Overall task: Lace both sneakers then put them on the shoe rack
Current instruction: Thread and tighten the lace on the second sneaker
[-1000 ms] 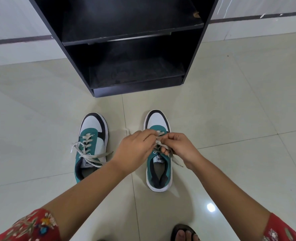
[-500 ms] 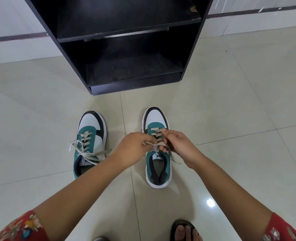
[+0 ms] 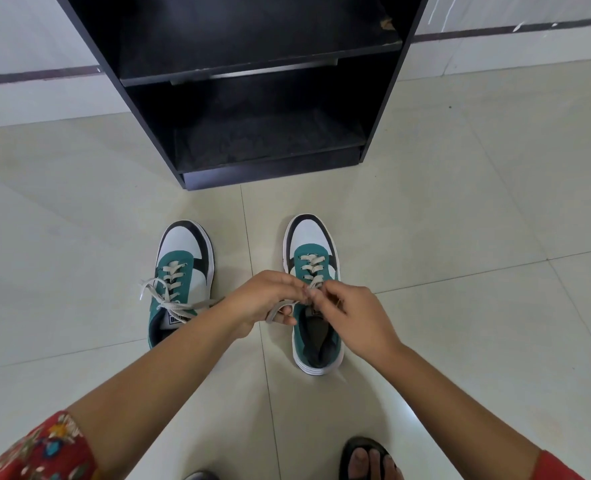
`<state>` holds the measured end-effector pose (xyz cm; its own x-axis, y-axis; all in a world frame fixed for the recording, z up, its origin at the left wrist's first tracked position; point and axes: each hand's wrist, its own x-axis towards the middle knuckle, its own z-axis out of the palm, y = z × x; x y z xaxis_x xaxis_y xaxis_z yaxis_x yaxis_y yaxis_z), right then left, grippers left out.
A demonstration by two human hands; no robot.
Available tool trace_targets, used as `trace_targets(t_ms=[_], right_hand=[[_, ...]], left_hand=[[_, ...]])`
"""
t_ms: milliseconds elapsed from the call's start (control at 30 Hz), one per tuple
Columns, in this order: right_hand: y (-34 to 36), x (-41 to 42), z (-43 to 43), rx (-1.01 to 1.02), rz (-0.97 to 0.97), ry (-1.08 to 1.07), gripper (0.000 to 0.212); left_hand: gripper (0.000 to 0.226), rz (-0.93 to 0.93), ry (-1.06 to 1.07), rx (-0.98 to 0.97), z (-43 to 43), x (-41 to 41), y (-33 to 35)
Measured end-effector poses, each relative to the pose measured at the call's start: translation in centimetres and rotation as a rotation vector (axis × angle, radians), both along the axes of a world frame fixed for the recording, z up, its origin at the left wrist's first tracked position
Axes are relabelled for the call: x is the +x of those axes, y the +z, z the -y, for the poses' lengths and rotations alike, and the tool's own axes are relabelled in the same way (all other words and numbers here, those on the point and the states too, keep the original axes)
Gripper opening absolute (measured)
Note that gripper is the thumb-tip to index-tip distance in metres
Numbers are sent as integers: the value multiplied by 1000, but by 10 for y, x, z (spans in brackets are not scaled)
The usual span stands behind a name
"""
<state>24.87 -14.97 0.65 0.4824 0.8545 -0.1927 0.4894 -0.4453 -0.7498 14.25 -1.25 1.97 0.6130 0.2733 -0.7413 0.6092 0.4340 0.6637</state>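
Two teal, white and black sneakers stand side by side on the tiled floor, toes toward the rack. The left sneaker (image 3: 179,271) has its off-white lace tied in a loose bow. Over the tongue of the right sneaker (image 3: 313,306), my left hand (image 3: 264,301) and my right hand (image 3: 354,315) meet, each pinching an end of the right sneaker's lace (image 3: 311,268). A strip of lace hangs under my left fingers. The black shoe rack (image 3: 252,98) stands just beyond the shoes, both shelves bare.
A white wall with a dark stripe (image 3: 37,74) runs behind the rack. My sandalled foot (image 3: 370,459) shows at the bottom edge, near the right sneaker's heel. Pale floor tiles (image 3: 460,220) spread on both sides.
Both hands have drawn back toward me along the right sneaker, from the middle eyelets to its tongue, still pinching the lace. More crossed lace now shows ahead of the fingers.
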Motion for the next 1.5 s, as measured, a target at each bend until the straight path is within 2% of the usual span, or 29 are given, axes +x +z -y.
trace_targets(t_ms=[67,133,267,433,500,633,700,900,1233,1333,1400,1433,1500], right_hand=[[-3,6,-4,-5,-59,16,32],[-8,10,-5,8,-208,-38,34],[-13,21,-4,31,-407,-290,40],[-13,37,8,-1,-674,-529,40],[-16,34,9,12,-857,-596,39],[-14,33,7,220,-1362,-693,44],[-14,35,5,255,-1442,-761,45],[-22,48,7,187,-1298,-850,35],[-22,53,17,90,-1236,-837,32],[-20,46,21,-54,-1005,-605,27],[-19,38,23,-125,-801,-409,16],[-20,34,24,-145,-745,-340,17],[-25,24,24,-156,-625,-225,42]], left_hand=[[7,14,32,-19,-1,0,0],[11,21,90,-28,-3,0,-1],[18,6,48,190,-10,-9,-11],[12,-75,-10,386,-14,-29,-29],[11,-78,-62,473,-12,-31,-33],[17,-47,-66,580,-10,-31,-36],[13,-58,-76,681,-12,-32,-38],[18,-70,-272,969,-10,-36,-38],[17,-84,-261,957,-11,-37,-44],[12,-75,-147,858,-10,-43,-45],[13,-51,-6,697,0,-43,-39],[21,-44,54,581,7,-40,-36],[44,-56,111,375,23,-31,-30]])
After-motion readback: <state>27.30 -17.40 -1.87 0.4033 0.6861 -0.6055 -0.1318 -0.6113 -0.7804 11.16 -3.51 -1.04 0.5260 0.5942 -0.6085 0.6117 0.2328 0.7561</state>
